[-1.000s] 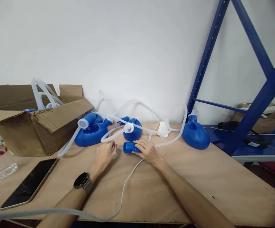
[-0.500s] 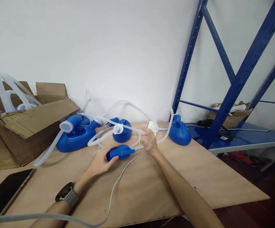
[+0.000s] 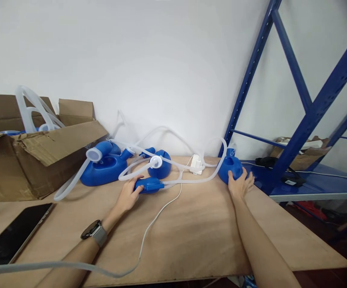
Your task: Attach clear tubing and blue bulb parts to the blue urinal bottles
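The left hand (image 3: 127, 197) is closing its fingers around the blue piece (image 3: 153, 185) on the desk (image 3: 191, 232), the right hand (image 3: 238, 186) is touching the blue bottle (image 3: 226, 170) with fingers apart, and gentle holding should be sparing the pale tube (image 3: 199, 181) any pull.

Legible text: none | white label (image 3: 290, 182) on black item (image 3: 297, 176), blue shelf (image 3: 326, 185): too small to read

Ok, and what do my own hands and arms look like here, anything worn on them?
Both the left hand and the right hand are bare, with no gloves, and no sleeves show on the forearms. The left wrist wears a watch with a dark face and a grey band.
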A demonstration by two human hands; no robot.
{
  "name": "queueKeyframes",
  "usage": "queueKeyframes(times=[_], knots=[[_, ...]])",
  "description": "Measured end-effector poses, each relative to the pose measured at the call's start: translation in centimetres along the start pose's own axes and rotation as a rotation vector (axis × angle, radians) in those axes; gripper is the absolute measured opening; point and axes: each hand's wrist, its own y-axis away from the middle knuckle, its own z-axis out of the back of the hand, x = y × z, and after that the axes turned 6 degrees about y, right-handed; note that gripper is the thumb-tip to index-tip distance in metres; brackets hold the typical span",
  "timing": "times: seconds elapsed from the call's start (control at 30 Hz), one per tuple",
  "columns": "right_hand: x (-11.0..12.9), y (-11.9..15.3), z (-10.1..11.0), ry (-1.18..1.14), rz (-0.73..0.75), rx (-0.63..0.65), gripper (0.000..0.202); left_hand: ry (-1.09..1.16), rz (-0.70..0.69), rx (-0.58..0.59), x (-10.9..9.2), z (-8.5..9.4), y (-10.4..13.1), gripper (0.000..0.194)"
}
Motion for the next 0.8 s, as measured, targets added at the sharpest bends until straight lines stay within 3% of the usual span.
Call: queueKeyframes(times=[0.17,0.33,0.47,0.53,0.7,0.8], knots=[[0.5,0.6,-0.4,0.162,0.297,0.119,0.069,-0.037,-0.065,0.106,-0.8,0.1,0.2,0.039],[-0.1,1.9,0.4,0.36,0.482,0.05,0.057,-0.087,-0.149,0.204,-1.6,0.0,0.6,0.045],[-0.2,0.7,2.1,0.417,0.609,0.052,0.058,-0.229,-0.228,0.319,-1.8,0.3,1.0,0.06],[0.1,-0.8,2.5,0.39,0.609,0.092,0.061,-0.281,-0.257,0.361,-2.0,0.6,1.0,0.067],[1.5,-4.6,1.9,0.332,0.47,0.392,0.06,-0.33,-0.268,0.403,-2.7,1.0,0.7,0.071],[1.5,-4.7,2.3,0.312,0.496,0.427,0.055,-0.351,-0.242,0.408,-2.9,1.2,0.5,0.077]])
